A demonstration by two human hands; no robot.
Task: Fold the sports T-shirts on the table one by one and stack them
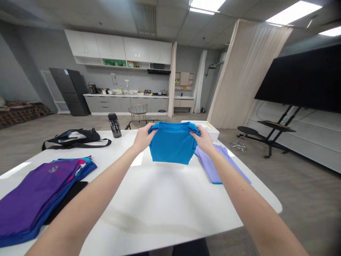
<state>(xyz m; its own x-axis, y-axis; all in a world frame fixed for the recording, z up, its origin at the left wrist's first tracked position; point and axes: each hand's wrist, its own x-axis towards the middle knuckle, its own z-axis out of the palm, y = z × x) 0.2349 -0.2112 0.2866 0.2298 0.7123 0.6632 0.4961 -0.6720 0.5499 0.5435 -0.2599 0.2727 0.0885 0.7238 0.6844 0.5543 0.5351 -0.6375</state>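
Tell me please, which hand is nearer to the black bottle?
Left. The left hand is to the right of the bottle, not touching it; the right hand is farther right, at the other side of the blue cloth.

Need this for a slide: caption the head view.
Left hand and right hand hold blue fabric above a white table.

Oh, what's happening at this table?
Someone's left hand and right hand hold up a blue garment by its top corners, over a white table. To the left lies a stack of clothes with a purple one on top; to the right, lilac cloth lies flat.
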